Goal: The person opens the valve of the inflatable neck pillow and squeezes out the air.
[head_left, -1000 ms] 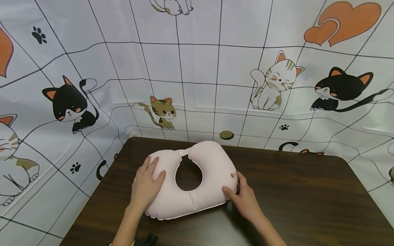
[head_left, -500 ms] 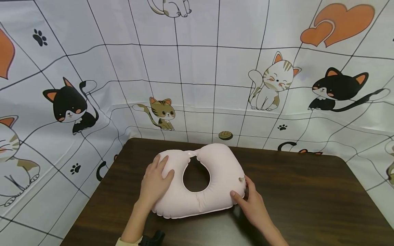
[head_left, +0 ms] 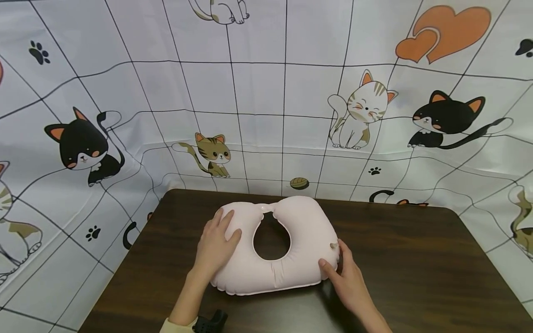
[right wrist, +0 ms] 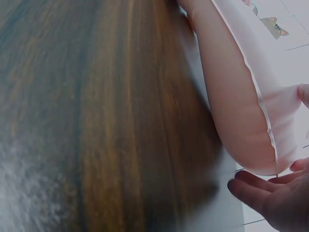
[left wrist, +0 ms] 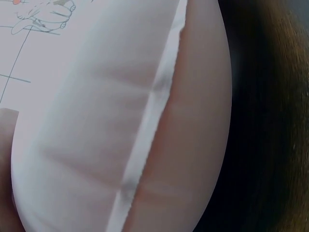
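At the far left of the work, a sleeve (head_left: 178, 326) is seen with a black band (head_left: 211, 321) beside it, and from there the left hand (head_left: 216, 245) is laid on the pillow (head_left: 262, 273) at about nine o'clock, its fingers spread apart and nothing pinched between them. The pillow, a pale pink ring, is placed at the far side of the dark table (head_left: 416, 259), left of its middle; whether its near edge is touching the wood cannot be told. Its two ends are joined at twelve o'clock by a short link (head_left: 266, 207), which would be better spared as a handle, since it is narrow and might be torn. The body looks air-filled, so a light, springy weight may be expected, with smooth skin that could slip under a flat palm. A thin seam (left wrist: 153, 116) is shown along its side, where some purchase might be found. At three o'clock a small valve (head_left: 333, 246) is set, best left unpressed. At four o'clock the rim is gripped by the right hand (head_left: 349, 277), thumb above and fingers round the side; opposite rounded sides, at nine and three, would likely be the surest hold.
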